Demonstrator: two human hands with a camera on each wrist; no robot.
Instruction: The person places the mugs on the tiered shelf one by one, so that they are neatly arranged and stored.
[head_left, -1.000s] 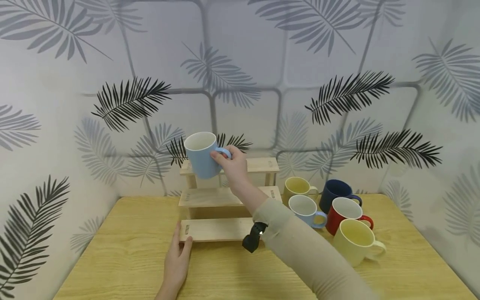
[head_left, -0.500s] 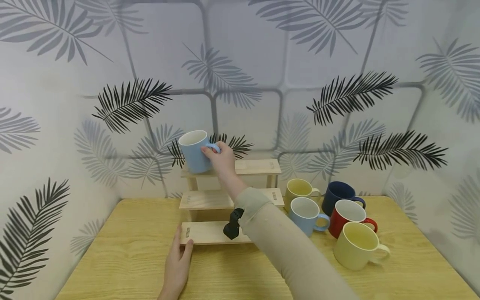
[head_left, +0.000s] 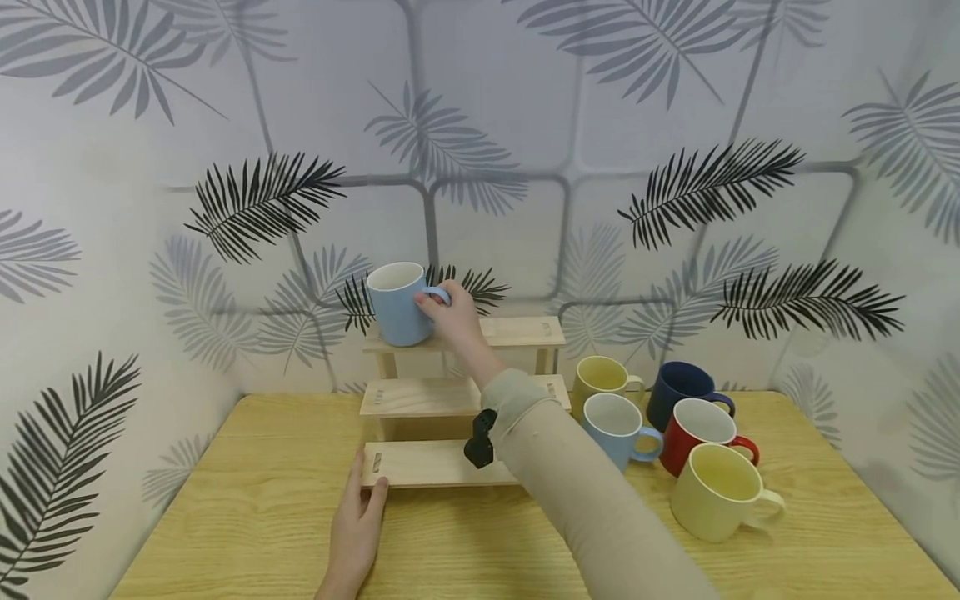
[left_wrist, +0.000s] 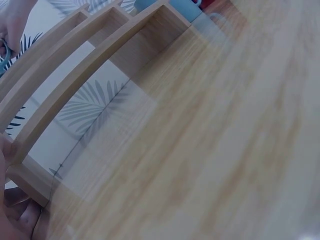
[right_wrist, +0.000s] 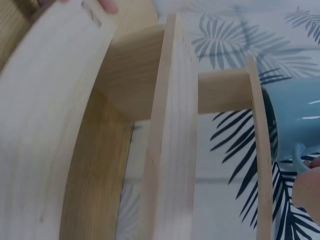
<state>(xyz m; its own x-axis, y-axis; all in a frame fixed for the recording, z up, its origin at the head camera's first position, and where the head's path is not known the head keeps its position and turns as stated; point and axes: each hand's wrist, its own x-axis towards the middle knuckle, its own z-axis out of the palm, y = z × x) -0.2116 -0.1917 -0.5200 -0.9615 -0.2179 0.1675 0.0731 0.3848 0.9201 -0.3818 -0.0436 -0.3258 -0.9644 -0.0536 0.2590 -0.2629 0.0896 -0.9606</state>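
My right hand pinches the handle of a light blue mug, white inside. The mug is at the left end of the top board of a three-step wooden rack. In the right wrist view the base of the blue mug lies close against that board; whether it bears on it fully I cannot tell. At the lower left, my left hand holds the left end of the lowest board, thumb at the front edge and fingers along the side. Part of the lower steps is hidden behind my right forearm.
Right of the rack stand several mugs: a yellow one, a dark blue one, a second light blue one, a red one and a front yellow one. A patterned wall rises behind the wooden table.
The light blue mug has come down onto or just over the top board's left end and now looks more upright. My left hand stays at the rack.
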